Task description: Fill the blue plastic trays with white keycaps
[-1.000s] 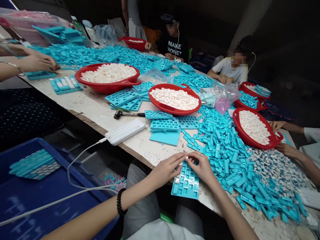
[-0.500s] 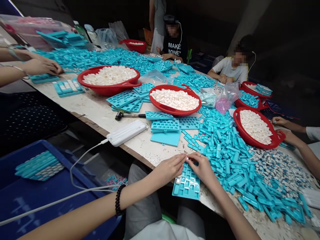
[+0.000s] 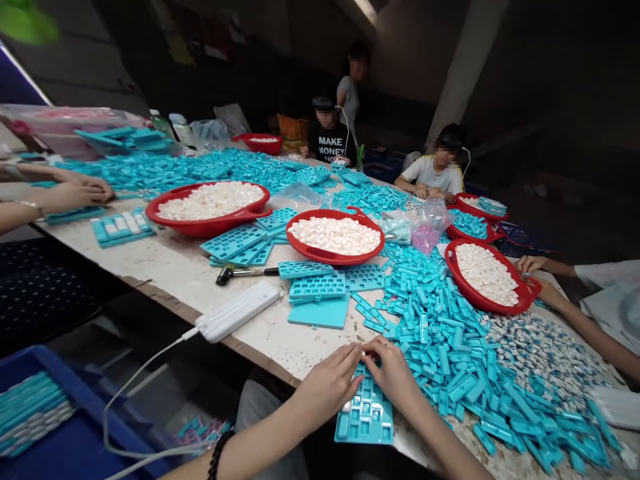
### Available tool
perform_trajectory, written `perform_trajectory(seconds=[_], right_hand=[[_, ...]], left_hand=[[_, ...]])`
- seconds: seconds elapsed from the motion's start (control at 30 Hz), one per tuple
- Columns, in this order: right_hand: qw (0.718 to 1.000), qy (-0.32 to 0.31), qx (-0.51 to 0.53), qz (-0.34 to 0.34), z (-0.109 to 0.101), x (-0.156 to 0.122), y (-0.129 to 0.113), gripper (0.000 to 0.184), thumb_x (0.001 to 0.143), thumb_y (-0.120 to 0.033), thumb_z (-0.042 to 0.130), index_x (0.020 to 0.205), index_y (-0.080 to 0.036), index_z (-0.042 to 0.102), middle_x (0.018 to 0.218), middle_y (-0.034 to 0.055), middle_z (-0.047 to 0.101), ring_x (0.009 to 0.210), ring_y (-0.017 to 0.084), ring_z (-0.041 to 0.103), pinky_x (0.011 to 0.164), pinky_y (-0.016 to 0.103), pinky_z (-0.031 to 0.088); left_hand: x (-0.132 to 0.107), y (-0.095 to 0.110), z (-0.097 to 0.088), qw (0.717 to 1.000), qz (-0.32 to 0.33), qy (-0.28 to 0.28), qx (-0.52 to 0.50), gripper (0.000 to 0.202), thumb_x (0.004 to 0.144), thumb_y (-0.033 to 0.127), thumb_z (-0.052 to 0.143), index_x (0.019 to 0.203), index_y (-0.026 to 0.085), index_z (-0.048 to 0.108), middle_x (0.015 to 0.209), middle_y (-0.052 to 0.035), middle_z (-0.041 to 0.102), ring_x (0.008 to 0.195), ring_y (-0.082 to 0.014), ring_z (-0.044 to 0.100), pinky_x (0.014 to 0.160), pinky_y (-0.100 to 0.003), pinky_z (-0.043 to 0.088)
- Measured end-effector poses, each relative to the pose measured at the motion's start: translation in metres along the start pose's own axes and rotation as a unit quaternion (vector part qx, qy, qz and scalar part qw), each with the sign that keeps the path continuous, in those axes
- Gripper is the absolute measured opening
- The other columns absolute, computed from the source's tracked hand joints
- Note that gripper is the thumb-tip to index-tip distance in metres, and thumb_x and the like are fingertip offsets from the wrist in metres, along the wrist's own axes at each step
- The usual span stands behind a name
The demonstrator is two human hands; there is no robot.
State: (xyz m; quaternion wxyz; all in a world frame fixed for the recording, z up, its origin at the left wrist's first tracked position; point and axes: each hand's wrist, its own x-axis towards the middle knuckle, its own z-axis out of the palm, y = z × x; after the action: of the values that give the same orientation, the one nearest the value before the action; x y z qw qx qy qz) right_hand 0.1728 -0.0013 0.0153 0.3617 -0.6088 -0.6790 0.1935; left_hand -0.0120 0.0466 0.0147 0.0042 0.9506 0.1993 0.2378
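A light-blue plastic plate with rows of square holes [image 3: 366,419] lies at the near table edge, its near end overhanging. My left hand [image 3: 333,380] is closed on the plate's left side, thumb over its face and fingers reaching toward the far end. At that far end my right hand [image 3: 393,375] is pinched, its fingertips meeting the left ones; whatever is between them is hidden. Beside my right hand spreads a heap of blue plastic strips [image 3: 450,347]. Beyond my hands are stacked blue plates [image 3: 318,312].
Red baskets of white pieces stand ahead [image 3: 335,257] and right [image 3: 500,303]. A hammer [image 3: 245,272] and white power bank [image 3: 239,312] with a cable lie left. Small white-and-blue pieces [image 3: 550,353] cover the right. A blue crate [image 3: 90,427] sits below left. Co-workers' hands [image 3: 75,190] work around the table.
The view has tilted up, so the table appears lower. My hands stay together at the plate's far end. The small white piece seen earlier between my fingertips is now hidden.
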Motion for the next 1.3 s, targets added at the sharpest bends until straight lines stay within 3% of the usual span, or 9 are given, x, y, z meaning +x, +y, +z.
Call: perform_trajectory(seconds=[0.13, 0.23, 0.33, 0.47, 0.6, 0.7, 0.97, 1.13, 1.3], right_hand=[[0.999, -0.01, 0.007, 0.033, -0.006, 0.003, -0.01, 0.019, 0.086, -0.007, 0.065, 0.1, -0.018, 0.073, 0.091, 0.0046, 0.068, 0.078, 0.017, 0.067, 0.077, 0.028, 0.054], [0.999, -0.005, 0.028, 0.038, -0.025, -0.003, -0.021, 0.04, 0.082, -0.008, 0.069, 0.12, -0.019, 0.068, 0.102, 0.0052, 0.07, 0.085, 0.017, 0.068, 0.082, 0.028, 0.055], [0.994, 0.088, 0.045, 0.045, -0.063, -0.02, -0.019, 0.041, 0.086, -0.016, 0.066, 0.127, -0.022, 0.064, 0.104, 0.0044, 0.071, 0.088, 0.017, 0.069, 0.084, 0.029, 0.056], [0.953, 0.249, -0.082, 0.148, -0.133, -0.058, 0.019, 0.023, 0.093, -0.024, 0.055, 0.107, -0.021, 0.072, 0.099, 0.004, 0.073, 0.084, 0.017, 0.07, 0.078, 0.028, 0.056], [0.886, 0.292, -0.24, 0.268, -0.197, -0.089, 0.074, 0.029, 0.092, -0.022, 0.048, 0.108, -0.014, 0.071, 0.105, 0.0105, 0.072, 0.089, 0.021, 0.068, 0.084, 0.034, 0.053], [0.857, 0.284, -0.304, 0.303, -0.224, -0.096, 0.1, 0.03, 0.089, -0.02, 0.05, 0.109, -0.012, 0.071, 0.111, 0.015, 0.07, 0.102, 0.026, 0.065, 0.093, 0.036, 0.047], [0.847, 0.199, -0.35, 0.347, -0.233, -0.087, 0.131, 0.021, 0.09, -0.028, 0.057, 0.095, -0.018, 0.073, 0.093, 0.0106, 0.076, 0.089, 0.026, 0.07, 0.072, 0.03, 0.046], [0.849, 0.166, -0.362, 0.346, -0.241, -0.087, 0.147, 0.02, 0.088, -0.027, 0.056, 0.092, -0.019, 0.074, 0.092, 0.0102, 0.077, 0.09, 0.027, 0.072, 0.07, 0.029, 0.046], [0.831, 0.181, -0.39, 0.353, -0.243, -0.091, 0.145, 0.022, 0.088, -0.032, 0.055, 0.092, -0.021, 0.073, 0.091, 0.0101, 0.077, 0.088, 0.028, 0.073, 0.068, 0.03, 0.046]], left_hand=[[0.002, -0.004, -0.005, 1.0, 0.005, -0.022, 0.001, 0.041, 0.098, 0.027, 0.047, 0.135, 0.012, 0.058, 0.133, -0.0132, 0.066, 0.123, -0.0271, 0.063, 0.102, -0.039, 0.055], [0.003, -0.009, -0.001, 1.0, 0.007, -0.002, 0.004, 0.043, 0.098, 0.031, 0.046, 0.134, 0.013, 0.059, 0.134, -0.0133, 0.066, 0.123, -0.0296, 0.063, 0.103, -0.045, 0.053], [0.005, -0.014, 0.005, 0.998, 0.041, 0.035, 0.011, 0.048, 0.099, 0.037, 0.046, 0.139, 0.013, 0.056, 0.137, -0.013, 0.064, 0.124, -0.0305, 0.062, 0.11, -0.05, 0.044], [0.007, -0.016, 0.009, 0.993, 0.098, 0.067, 0.018, 0.048, 0.097, 0.035, 0.047, 0.138, 0.015, 0.058, 0.137, -0.0128, 0.064, 0.126, -0.0319, 0.06, 0.118, -0.051, 0.03], [0.002, -0.014, 0.016, 0.994, 0.086, 0.074, 0.009, 0.046, 0.096, 0.026, 0.042, 0.137, 0.018, 0.06, 0.138, -0.0117, 0.064, 0.129, -0.031, 0.058, 0.121, -0.051, 0.024], [-0.003, -0.011, 0.022, 0.995, 0.052, 0.087, 0.005, 0.049, 0.095, 0.024, 0.041, 0.142, 0.022, 0.056, 0.141, -0.0088, 0.061, 0.129, -0.0293, 0.059, 0.121, -0.05, 0.022], [-0.01, -0.006, 0.017, 0.996, 0.046, 0.069, 0.044, 0.057, 0.094, 0.02, 0.047, 0.15, 0.022, 0.043, 0.144, -0.0055, 0.06, 0.127, -0.0226, 0.06, 0.117, -0.039, 0.035], [-0.009, -0.001, 0.018, 0.994, -0.091, 0.046, -0.027, 0.059, 0.088, 0.022, 0.052, 0.146, 0.02, 0.045, 0.147, -0.0104, 0.056, 0.134, -0.0312, 0.053, 0.104, -0.046, 0.05], [0.002, -0.002, 0.018, 0.981, -0.147, 0.048, -0.114, 0.04, 0.085, 0.024, 0.055, 0.125, 0.023, 0.063, 0.126, -0.0101, 0.068, 0.122, -0.0335, 0.061, 0.101, -0.053, 0.052]])
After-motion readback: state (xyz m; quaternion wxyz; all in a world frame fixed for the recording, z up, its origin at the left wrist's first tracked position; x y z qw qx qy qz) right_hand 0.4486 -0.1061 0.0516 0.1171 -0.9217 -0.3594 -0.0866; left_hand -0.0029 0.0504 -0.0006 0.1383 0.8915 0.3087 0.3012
